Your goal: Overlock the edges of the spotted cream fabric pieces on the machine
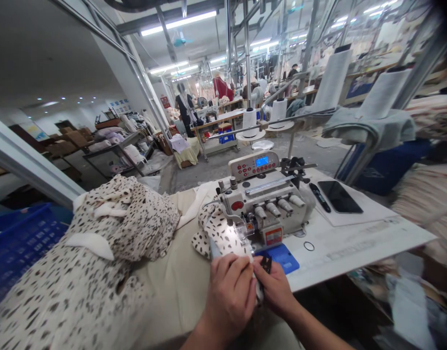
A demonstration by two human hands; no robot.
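Observation:
An overlock sewing machine (262,204) stands on the white work table (354,250), its control panel facing me. A cream fabric with black spots (219,231) runs from the presser foot toward my hands, and more of it lies heaped at the left (125,218) over a beige cloth (183,272). My left hand (229,296) pinches the edge of the spotted fabric just in front of the needle area. Beside it, my right hand (276,287) grips a small black tool (266,265) against the same edge. The tool's exact kind is hidden by my fingers.
A black phone (339,197) and a dark slim object (320,197) lie on white paper right of the machine. A blue pad (282,257) sits at the table's front. A blue crate (23,248) stands at the left. Thread cones, workbenches and a standing person (183,104) fill the workshop behind.

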